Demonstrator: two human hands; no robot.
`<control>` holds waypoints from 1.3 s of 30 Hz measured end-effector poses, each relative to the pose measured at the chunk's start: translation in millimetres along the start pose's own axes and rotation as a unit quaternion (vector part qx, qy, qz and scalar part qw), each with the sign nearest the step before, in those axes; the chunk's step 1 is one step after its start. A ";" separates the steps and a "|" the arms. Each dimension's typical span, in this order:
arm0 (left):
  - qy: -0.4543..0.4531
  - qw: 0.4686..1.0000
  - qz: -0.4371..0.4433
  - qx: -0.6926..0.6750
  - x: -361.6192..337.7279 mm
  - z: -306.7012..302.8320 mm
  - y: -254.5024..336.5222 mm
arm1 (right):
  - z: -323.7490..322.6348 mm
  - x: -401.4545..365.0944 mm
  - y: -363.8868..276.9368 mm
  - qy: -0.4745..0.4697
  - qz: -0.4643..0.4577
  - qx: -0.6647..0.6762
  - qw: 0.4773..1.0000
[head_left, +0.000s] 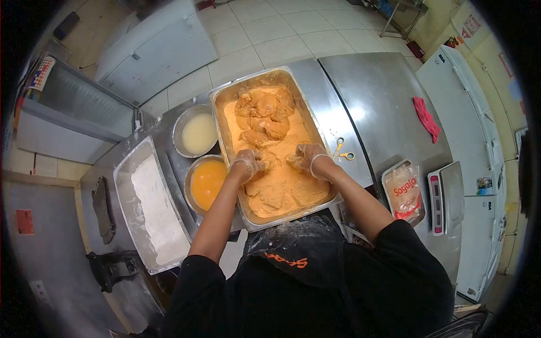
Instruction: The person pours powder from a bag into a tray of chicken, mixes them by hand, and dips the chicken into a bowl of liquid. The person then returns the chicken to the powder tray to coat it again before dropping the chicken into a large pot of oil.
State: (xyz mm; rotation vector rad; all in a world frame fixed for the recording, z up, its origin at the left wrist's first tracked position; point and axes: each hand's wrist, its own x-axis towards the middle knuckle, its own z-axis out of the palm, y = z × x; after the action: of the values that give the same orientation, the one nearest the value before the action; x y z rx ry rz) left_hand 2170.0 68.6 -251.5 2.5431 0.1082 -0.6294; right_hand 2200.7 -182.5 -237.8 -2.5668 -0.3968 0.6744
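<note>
A deep metal tray [315,121] holds orange breading powder [282,194]. Wet, orange-marinated meat pieces [265,112] are heaped in its far half, and lumps coated in powder lie in the near half. Both hands wear clear plastic gloves and are down in the powder. My left hand [251,162] is at the tray's left side, its fingers curled into the mix. Opposite it, my right hand [310,159] is at the right side with its fingers curled inward. Powder hides the fingertips, so what each hand grips cannot be made out.
Left of the tray stand a bowl of pale liquid [199,133], a bowl of orange liquid [208,183] and a long pan of white flour [152,208]. On the right are yellow scissors [342,149], a pink cloth [426,119], a plastic-wrapped package [404,194] and a scale [448,197].
</note>
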 end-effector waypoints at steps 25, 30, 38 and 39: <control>0.276 0.953 0.046 -0.118 -154.7 -116.5 -23.6 | -104.2 -34.5 -145.8 -0.018 -0.272 0.059 0.960; 0.268 0.963 -0.026 -0.020 -178.1 -132.5 -73.9 | -62.3 3.2 -222.4 -0.055 -0.411 0.003 0.910; 0.270 0.961 -0.057 0.033 -142.4 -51.5 -184.7 | 97.1 86.3 -264.1 -0.102 -0.513 -0.272 0.808; 0.251 0.967 -0.036 0.036 -132.1 -29.9 -206.6 | 114.2 91.9 -257.4 -0.090 -0.535 -0.269 0.795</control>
State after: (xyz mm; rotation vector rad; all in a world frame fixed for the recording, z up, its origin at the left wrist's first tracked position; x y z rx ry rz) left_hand 2024.9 268.2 -264.3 2.7231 0.3599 0.0024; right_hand 2177.8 112.8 -235.4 -2.1442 -2.1332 0.3593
